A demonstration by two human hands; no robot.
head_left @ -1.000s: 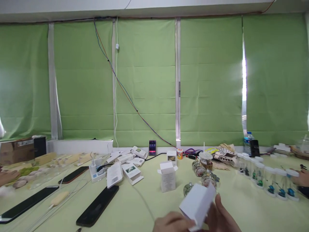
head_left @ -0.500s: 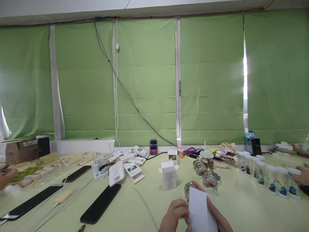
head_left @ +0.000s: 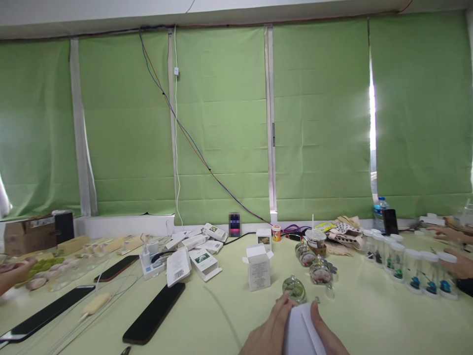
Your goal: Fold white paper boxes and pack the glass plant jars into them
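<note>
A plain white folded piece of card [head_left: 301,330] is held at the bottom edge of the view, its lower part cut off. My left hand [head_left: 269,329] presses along its left side with the fingers together. On the other side, my right hand [head_left: 327,333] grips it with the thumb upright against the edge. Just beyond my left fingertips lies a round clear glass-like piece with green inside [head_left: 294,289]. Past it stands an upright white box [head_left: 258,271] with its top flaps open.
Similar round pieces [head_left: 320,271] lie beyond my hands, near a lidded cup [head_left: 317,239]. Clear white-lidded jars [head_left: 430,276] line the right, by another person's hand [head_left: 458,266]. Phones [head_left: 155,313], cables and loose white boxes [head_left: 203,261] occupy the left; another person's hand [head_left: 18,273] is far left.
The white card has moved lower and tilted, and my left hand now lies flatter along it. The green round piece is more exposed. At the far right, another person's hand has appeared.
</note>
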